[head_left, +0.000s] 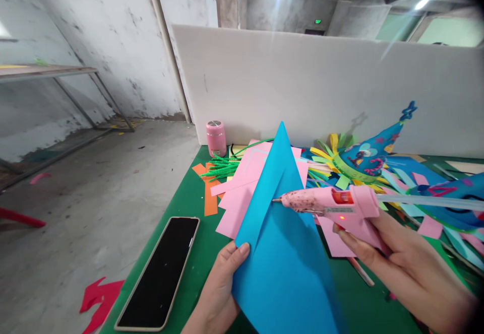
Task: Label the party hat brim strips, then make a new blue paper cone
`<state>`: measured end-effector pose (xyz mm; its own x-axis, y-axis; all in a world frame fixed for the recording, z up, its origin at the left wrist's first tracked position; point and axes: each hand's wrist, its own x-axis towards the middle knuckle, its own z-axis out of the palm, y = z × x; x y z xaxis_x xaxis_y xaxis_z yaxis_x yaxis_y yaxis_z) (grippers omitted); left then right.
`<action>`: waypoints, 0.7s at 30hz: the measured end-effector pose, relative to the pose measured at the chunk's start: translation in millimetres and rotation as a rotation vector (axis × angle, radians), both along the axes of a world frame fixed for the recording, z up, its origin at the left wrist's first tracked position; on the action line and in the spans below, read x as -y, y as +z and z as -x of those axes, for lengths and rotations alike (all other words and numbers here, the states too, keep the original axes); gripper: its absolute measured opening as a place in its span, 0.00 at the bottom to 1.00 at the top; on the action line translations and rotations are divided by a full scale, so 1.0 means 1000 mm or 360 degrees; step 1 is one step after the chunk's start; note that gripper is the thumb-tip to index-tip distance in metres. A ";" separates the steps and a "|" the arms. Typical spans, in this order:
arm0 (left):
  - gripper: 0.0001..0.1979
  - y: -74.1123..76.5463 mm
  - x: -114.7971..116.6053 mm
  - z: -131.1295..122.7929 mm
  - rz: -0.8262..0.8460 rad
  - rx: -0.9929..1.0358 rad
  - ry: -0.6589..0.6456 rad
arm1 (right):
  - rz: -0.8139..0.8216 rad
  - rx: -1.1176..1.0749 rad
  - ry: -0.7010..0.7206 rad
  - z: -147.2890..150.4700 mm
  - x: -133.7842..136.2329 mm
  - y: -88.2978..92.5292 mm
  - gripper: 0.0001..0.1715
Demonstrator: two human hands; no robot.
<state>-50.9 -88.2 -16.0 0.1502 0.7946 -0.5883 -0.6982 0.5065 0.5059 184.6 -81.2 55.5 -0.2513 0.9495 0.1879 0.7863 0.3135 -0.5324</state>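
Note:
A blue paper cone [291, 243] points upward in front of me, with an overlapping flap along its side. My left hand [223, 286] grips the cone's lower left edge, thumb on the flap. In my right hand [408, 268] is a pink glue gun [340, 210], its red light lit and a clear glue stick running out of its back. The nozzle tip is at the flap's edge; whether it touches the paper I cannot tell. Pink paper sheets [236, 205] lie behind the cone.
A smartphone [159, 273] lies at the green table's left side. Behind are a pink jar [216, 138], green pipe cleaners [223, 167] and orange paper [210, 195]. Decorated blue cone hats [372, 155] stand right, before a white board [302, 82]. Red scraps [100, 298] lie lower left.

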 end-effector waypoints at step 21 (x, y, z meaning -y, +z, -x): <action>0.13 -0.004 -0.001 0.001 -0.0042 0.0034 0.0006 | -0.0009 0.0022 -0.0015 -0.002 -0.001 -0.005 0.20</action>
<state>-51.5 -87.3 -19.9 0.1592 0.8106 -0.5636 -0.7109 0.4903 0.5043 186.9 -80.2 50.0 -0.2447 0.9509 0.1896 0.7966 0.3087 -0.5197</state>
